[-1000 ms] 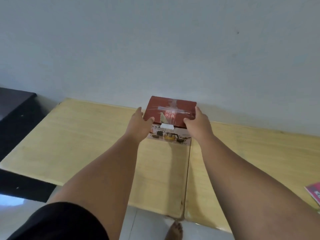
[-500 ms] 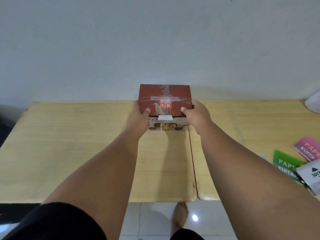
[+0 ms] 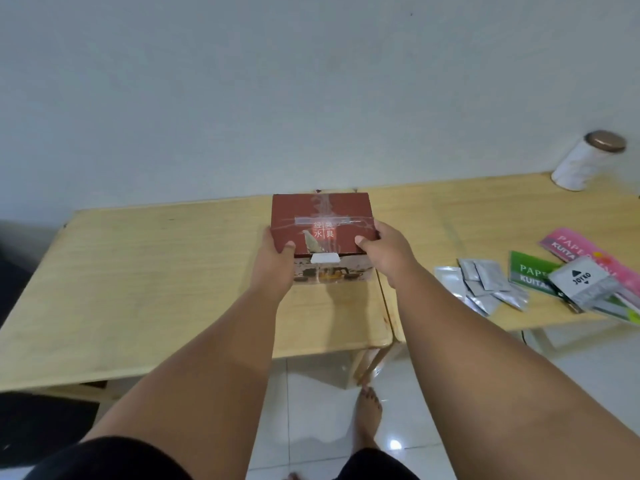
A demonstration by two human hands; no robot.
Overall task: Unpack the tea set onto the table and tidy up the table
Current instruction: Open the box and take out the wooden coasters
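i see the tea set box point(image 3: 322, 216), dark red with clear tape crossed over its lid and a white tab at the front edge. it is on the left tabletop point(image 3: 138, 271), toward the wall and just beside the seam with the right tabletop point(image 3: 467, 216). its printed front face is turned to me.

my left grip point(image 3: 273, 261) clasps the box's near left corner, thumb curled onto the lid and fingers round the left side. my right grip point(image 3: 388, 252) has the near right corner the same way, thumb on the lid's edge and fingers wrapped round the right side. the lid is closed and taped. i cannot tell whether the box sits flat or is raised a little.

on the right tabletop, well apart from the box, lie a cluster of silver sachets point(image 3: 485, 278), a green packet point(image 3: 524, 271) and a pink packet point(image 3: 581, 249). a grey packet marked joyko point(image 3: 585, 284) overlaps those two. a white jar point(image 3: 576, 164) with a copper-coloured lid stands at the far edge by the wall. a bare foot point(image 3: 369, 410) shows on the white tiled floor point(image 3: 450, 393).
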